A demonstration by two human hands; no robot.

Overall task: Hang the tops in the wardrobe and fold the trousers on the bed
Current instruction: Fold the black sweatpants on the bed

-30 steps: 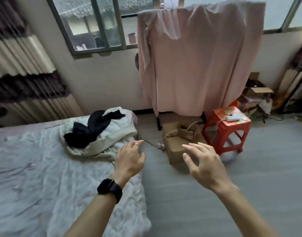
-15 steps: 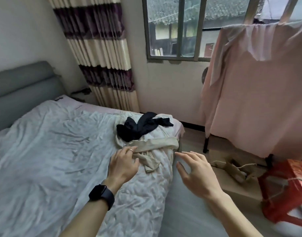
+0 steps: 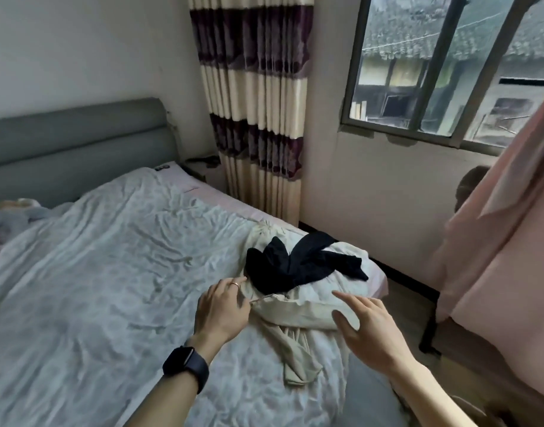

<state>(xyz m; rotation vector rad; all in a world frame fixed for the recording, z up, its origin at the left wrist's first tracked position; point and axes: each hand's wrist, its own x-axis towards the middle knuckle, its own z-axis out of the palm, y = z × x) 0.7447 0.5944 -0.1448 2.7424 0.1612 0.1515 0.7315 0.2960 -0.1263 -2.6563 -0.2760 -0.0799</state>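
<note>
Beige cloth trousers [image 3: 295,312] sit pinched in left grip [image 3: 223,309]; right grip [image 3: 369,328] holds nothing. Tugging may spill the black top [image 3: 283,266] beyond.

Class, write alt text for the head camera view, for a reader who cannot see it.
A person's left hand pinches the edge of a crumpled beige garment at the corner of a bed, the open right hand hovering beside it. A black garment lies on top; a pink cloth hangs nearby.
</note>
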